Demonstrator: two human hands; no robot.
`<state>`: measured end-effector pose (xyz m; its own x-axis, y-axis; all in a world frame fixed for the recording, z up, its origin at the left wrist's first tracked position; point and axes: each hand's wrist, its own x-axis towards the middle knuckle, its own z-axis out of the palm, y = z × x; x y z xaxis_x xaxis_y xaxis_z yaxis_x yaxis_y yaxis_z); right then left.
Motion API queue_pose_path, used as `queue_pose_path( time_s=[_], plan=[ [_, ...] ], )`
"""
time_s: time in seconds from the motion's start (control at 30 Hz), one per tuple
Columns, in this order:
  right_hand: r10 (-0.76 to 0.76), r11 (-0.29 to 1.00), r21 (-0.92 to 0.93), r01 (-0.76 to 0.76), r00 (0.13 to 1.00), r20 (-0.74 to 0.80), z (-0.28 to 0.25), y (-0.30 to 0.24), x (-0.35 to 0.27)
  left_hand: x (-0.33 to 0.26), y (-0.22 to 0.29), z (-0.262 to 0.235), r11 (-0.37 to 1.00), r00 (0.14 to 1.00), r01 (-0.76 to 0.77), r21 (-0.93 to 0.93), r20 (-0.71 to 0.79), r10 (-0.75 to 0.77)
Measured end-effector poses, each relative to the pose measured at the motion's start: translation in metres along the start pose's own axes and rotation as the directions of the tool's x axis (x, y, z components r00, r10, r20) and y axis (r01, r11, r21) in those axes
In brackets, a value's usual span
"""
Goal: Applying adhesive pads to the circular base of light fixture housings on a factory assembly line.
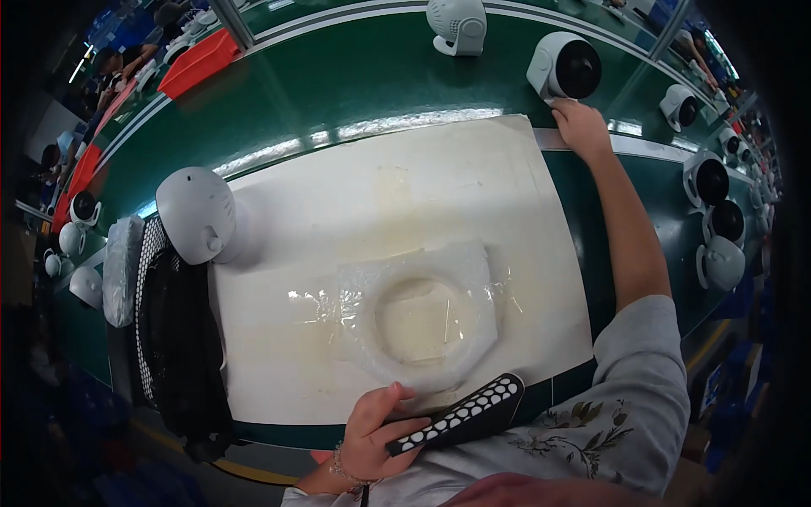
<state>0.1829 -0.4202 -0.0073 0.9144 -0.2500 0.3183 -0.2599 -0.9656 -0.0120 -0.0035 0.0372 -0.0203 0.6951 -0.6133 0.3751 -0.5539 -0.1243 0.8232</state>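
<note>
My left hand (372,431), at the bottom middle, is closed on a black strip with white dots (465,414), which slants up to the right. My right hand (581,127) reaches far out at the upper right, its fingers at the base of a white round-bodied device with a black round front (564,68). Its fingertips are partly hidden there. Between my arms lies a white foam block with a round opening (355,325), fixed by clear tape to a pale board (279,346).
At the left, a white rounded device (196,215) stands beside a pile of black dotted pieces (173,338) and a clear plastic-wrapped bundle (124,270). Several similar white devices (722,264) line the right. A red tray (198,63) sits at the far left, with people working beyond.
</note>
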Motion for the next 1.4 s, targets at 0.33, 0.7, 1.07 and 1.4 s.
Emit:
queue_pose_path(
  time_s=[0.33, 0.7, 1.07, 1.4],
  plan=[
    [0.396, 0.733, 0.565, -0.379, 0.913, 0.098, 0.067, -0.060, 0.133, 0.002, 0.003, -0.003, 0.999, 0.998, 0.046, 0.028, 0.047, -0.048],
    [0.003, 0.993, 0.120, -0.005, 1.000, 0.019, 0.077, -0.085, 0.114, 0.011, 0.003, -0.006, 0.999, 0.997, 0.032, 0.021, 0.073, -0.033],
    [-0.270, 0.923, 0.079, 0.377, 0.780, -0.564, -0.013, -0.101, 0.027, 0.013, 0.009, -0.007, 1.000, 0.999, -0.021, -0.009, 0.047, 0.021],
    [-0.514, 0.020, 0.995, -0.093, 0.853, 0.090, -0.151, -0.163, -0.121, 0.006, 0.013, 0.001, 0.995, 0.997, 0.011, -0.104, -0.070, -0.019]
  ],
)
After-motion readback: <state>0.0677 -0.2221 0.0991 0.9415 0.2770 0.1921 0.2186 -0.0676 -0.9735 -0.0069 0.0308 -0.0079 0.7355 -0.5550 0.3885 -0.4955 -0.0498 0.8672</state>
